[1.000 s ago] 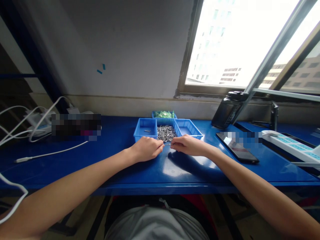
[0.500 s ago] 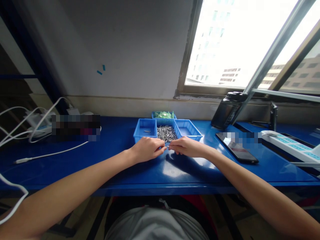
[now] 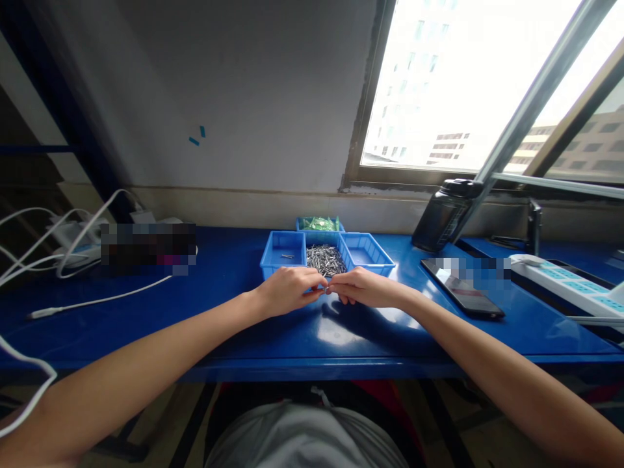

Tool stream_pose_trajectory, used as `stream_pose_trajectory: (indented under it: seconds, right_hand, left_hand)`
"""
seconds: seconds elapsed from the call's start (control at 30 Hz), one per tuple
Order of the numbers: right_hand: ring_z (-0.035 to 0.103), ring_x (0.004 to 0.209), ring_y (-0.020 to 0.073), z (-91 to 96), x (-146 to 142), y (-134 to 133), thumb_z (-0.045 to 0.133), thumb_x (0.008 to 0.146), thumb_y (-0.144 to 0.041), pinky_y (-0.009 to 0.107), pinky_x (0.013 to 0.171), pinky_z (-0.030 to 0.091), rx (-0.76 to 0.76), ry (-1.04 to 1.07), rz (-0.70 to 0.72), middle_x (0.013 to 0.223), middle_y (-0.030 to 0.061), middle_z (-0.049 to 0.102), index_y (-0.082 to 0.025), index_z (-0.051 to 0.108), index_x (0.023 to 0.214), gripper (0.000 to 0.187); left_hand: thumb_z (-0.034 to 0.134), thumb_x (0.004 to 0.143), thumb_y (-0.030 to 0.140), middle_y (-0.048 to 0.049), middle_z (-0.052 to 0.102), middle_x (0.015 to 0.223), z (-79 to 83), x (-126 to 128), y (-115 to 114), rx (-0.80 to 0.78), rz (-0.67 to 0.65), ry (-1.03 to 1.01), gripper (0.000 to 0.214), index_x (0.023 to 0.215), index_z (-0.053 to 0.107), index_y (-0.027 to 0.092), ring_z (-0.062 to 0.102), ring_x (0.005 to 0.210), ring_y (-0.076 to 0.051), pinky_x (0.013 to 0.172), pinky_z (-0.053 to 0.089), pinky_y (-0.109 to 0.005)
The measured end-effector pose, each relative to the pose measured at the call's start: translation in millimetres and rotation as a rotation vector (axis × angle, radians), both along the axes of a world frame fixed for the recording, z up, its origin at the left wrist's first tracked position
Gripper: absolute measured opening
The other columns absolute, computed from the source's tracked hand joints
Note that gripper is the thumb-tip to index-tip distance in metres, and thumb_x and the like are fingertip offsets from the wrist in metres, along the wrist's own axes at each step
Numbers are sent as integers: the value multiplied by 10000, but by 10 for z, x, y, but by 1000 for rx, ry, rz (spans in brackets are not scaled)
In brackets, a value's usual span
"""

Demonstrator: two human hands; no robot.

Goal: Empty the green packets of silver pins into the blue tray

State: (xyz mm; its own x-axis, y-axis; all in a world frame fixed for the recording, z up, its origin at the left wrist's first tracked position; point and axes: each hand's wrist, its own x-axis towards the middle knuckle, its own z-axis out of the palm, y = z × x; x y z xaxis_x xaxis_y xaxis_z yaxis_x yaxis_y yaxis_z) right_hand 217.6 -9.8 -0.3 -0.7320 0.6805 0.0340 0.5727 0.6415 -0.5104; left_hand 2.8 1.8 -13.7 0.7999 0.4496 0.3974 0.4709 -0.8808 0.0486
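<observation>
My left hand (image 3: 286, 290) and my right hand (image 3: 364, 286) meet fingertip to fingertip over the blue table (image 3: 273, 325), just in front of a row of blue trays. Both pinch a small metal pin (image 3: 325, 286) between them; it barely shows. The middle tray (image 3: 325, 259) holds a heap of several metal pins. The left tray (image 3: 283, 254) has a couple of pins in it, and the right tray (image 3: 366, 251) looks bare. A further tray behind holds green parts (image 3: 319, 223).
A phone (image 3: 462, 294) lies right of the trays, with a dark bottle (image 3: 444, 214) behind it and a white power strip (image 3: 568, 284) at far right. White cables (image 3: 68, 260) and chargers sit at left. A window fills the upper right.
The two hands have closed in on each other, so the gap with the pin seen a second ago is gone and the fingertips now touch.
</observation>
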Motion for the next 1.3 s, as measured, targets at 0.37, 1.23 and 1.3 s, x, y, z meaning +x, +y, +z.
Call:
stream_pose_trajectory:
  seconds: [0.37, 1.23, 1.3]
  right_hand:
    - [496, 532, 82, -14, -13, 0, 419, 902, -331, 185, 533, 381, 64, -31, -28, 617, 9, 581, -139, 613, 781, 299]
    - [532, 536, 94, -29, 75, 66, 456, 875, -290, 190, 514, 360, 133, -73, -99, 633, -6, 621, -179, 564, 882, 155]
    - [518, 531, 92, -28, 71, 64, 474, 863, -284, 188, 506, 346, 153, -87, -101, 619, -14, 603, -180, 561, 881, 137]
  left_hand:
    - [432, 882, 253, -36, 619, 898, 2, 2, -20, -24, -92, -34, 205, 942, 614, 179, 584, 821, -127, 724, 439, -197]
    - [440, 873, 266, -5, 640, 829, 12, 10, -8, -93, 102, 78, 179, 855, 598, 183, 579, 719, -134, 644, 396, -225]
    - [444, 869, 262, 0, 637, 821, 7, 12, -9, -65, 111, 89, 164, 837, 584, 182, 581, 717, -137, 629, 391, -225]
